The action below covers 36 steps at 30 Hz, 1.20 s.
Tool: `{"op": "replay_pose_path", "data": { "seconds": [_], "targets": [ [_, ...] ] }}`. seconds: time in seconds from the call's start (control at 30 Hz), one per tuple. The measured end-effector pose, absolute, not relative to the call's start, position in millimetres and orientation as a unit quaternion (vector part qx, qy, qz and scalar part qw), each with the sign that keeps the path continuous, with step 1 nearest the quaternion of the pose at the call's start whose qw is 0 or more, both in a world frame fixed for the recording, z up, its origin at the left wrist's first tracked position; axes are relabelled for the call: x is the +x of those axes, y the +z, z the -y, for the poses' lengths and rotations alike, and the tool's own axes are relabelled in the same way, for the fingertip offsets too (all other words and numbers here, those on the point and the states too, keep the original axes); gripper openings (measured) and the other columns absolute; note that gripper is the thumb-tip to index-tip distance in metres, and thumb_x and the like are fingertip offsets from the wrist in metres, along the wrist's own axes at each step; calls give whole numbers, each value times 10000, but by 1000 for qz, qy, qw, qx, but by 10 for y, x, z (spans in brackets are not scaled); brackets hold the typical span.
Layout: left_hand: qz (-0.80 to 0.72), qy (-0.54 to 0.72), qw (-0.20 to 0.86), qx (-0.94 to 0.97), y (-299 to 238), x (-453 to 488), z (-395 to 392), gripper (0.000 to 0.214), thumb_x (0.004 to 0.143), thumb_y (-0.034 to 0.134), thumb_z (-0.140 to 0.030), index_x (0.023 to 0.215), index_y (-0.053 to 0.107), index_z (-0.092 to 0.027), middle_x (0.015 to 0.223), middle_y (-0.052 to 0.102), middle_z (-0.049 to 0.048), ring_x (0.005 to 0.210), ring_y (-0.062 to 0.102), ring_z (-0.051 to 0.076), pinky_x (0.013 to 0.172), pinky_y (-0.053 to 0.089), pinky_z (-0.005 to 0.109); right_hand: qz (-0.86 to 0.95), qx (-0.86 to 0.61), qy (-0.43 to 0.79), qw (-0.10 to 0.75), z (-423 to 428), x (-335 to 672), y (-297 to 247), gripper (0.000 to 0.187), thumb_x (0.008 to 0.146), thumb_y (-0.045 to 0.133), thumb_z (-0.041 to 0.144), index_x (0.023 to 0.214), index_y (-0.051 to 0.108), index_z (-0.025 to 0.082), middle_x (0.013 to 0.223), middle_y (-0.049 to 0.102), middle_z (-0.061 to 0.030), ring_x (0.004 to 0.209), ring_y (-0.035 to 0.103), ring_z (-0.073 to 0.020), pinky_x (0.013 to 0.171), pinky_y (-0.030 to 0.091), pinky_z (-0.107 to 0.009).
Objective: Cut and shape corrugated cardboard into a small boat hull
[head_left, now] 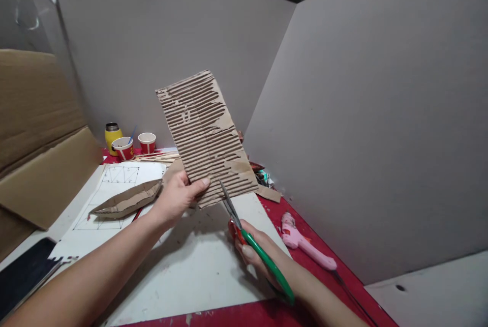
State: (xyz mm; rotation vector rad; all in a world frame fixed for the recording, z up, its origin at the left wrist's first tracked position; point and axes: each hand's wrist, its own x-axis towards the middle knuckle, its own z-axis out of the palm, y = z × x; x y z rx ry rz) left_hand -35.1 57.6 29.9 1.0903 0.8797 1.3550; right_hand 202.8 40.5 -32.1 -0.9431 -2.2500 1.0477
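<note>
A rectangular piece of corrugated cardboard (202, 134), its ridges bare and some paper patches left along the right side, is raised above the table. My left hand (177, 197) grips its lower left corner, thumb on the ridged face. In my right hand (257, 250) is a pair of scissors (263, 261) with green and red handles. The blades point up at the cardboard's lower edge, and the upper blade lies over the ridged face. Beyond my left forearm, a boat-shaped cardboard piece (129, 201) rests on a paper with a line drawing (87, 215).
A pink glue gun (305, 243) with a cord lies on the red table surface (328, 286) at right. A yellow bottle (112, 136), two paper cups (147, 142) and thin sticks (158, 157) stand at the back. Cardboard flaps (49, 179) and a dark flat object (25, 273) are left.
</note>
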Motion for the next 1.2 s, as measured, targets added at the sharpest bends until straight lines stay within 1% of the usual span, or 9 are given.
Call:
{"op": "replay_pose_path", "data": {
  "seconds": [0.1,0.23,0.37,0.5,0.7,0.87,1.03,1.1,1.2],
  "targets": [
    [-380,566,559,473,298,-348,-571,269,736,759,-365,855,638,-156,720,635,-1,556,493,97,590,437,258,825,-342,384,234,-392,2017,-290,412,952,384,588,1010,508,199,781,504,-12,685,453,-152,618,436,-253],
    [-369,571,562,471,314,-330,-556,313,728,762,-359,935,654,-150,866,698,49,698,596,150,617,457,264,819,-344,391,241,-375,1995,-284,414,951,377,597,938,491,198,750,491,-2,663,437,-144,602,426,-249],
    [-362,576,571,460,317,-328,-556,317,709,774,-331,943,667,-148,896,707,60,756,615,168,665,470,280,816,-347,392,243,-367,1988,-285,446,939,365,631,925,481,201,747,477,-1,666,432,-146,598,420,-251],
    [-371,571,571,459,303,-348,-573,295,693,781,-317,906,668,-146,843,693,46,692,583,144,617,436,262,820,-340,393,238,-370,1992,-271,457,936,354,640,977,477,201,775,478,-12,687,440,-155,609,422,-261],
    [-381,556,560,481,289,-360,-584,264,702,766,-340,851,657,-150,768,650,25,661,552,139,567,392,251,824,-342,387,233,-365,1989,-266,402,954,359,597,925,451,207,767,466,-1,675,424,-146,595,410,-254],
    [-350,561,582,473,314,-333,-567,231,709,760,-296,866,658,-160,772,650,17,676,549,131,592,394,243,808,-356,409,229,-352,1997,-298,384,959,372,579,893,434,206,724,439,16,641,407,-134,562,383,-247],
    [-342,555,596,469,361,-337,-552,211,696,773,-285,741,605,-166,616,525,-41,512,380,74,491,266,223,790,-352,439,243,-326,1974,-311,395,950,392,590,864,426,206,664,428,32,577,388,-116,506,339,-234],
    [-340,551,604,466,367,-344,-551,233,694,777,-306,729,592,-168,600,500,-44,506,355,74,489,246,229,778,-351,457,253,-306,1953,-324,406,945,400,599,843,416,206,624,419,44,540,374,-105,479,313,-227],
    [-337,550,608,464,358,-344,-553,245,688,780,-316,740,592,-168,624,514,-36,519,356,79,499,247,237,749,-348,494,272,-275,1926,-375,416,940,410,608,822,399,210,563,381,69,470,338,-86,429,265,-218]
  ]
}}
